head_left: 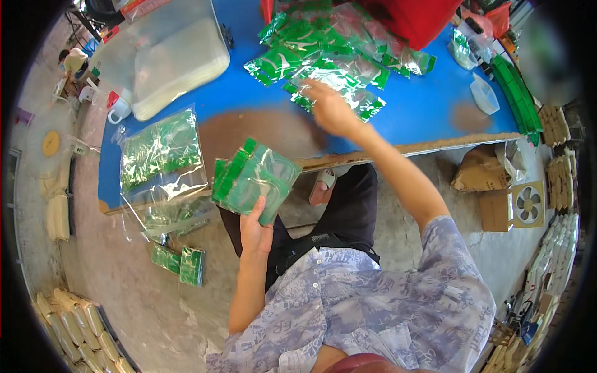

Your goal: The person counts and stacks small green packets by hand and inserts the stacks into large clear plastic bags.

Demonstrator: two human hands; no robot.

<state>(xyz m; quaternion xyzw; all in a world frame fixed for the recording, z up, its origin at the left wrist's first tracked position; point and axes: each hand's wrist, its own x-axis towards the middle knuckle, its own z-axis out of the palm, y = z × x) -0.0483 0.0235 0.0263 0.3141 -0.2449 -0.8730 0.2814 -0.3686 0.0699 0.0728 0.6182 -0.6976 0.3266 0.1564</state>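
Note:
My left hand point(255, 231) grips a fanned stack of flat green packets point(262, 180) with clear windows, held up in front of the table edge. My right hand point(333, 110) reaches across the blue table, its fingers closed at a shiny green-and-clear packet point(368, 104) on the near side of a loose pile. More such green packets point(305, 40) lie heaped behind it. To the left, a large clear plastic bag point(163, 155) filled with green packets rests on the table's near edge, partly hanging over it.
A translucent plastic bin point(180, 65) stands at the table's back left beside a red-and-white bottle point(118, 107). Green packet bundles point(191, 266) lie on the floor. At right are a clear scoop-shaped tray point(484, 94), a green strip point(516, 93) and cardboard boxes point(496, 211).

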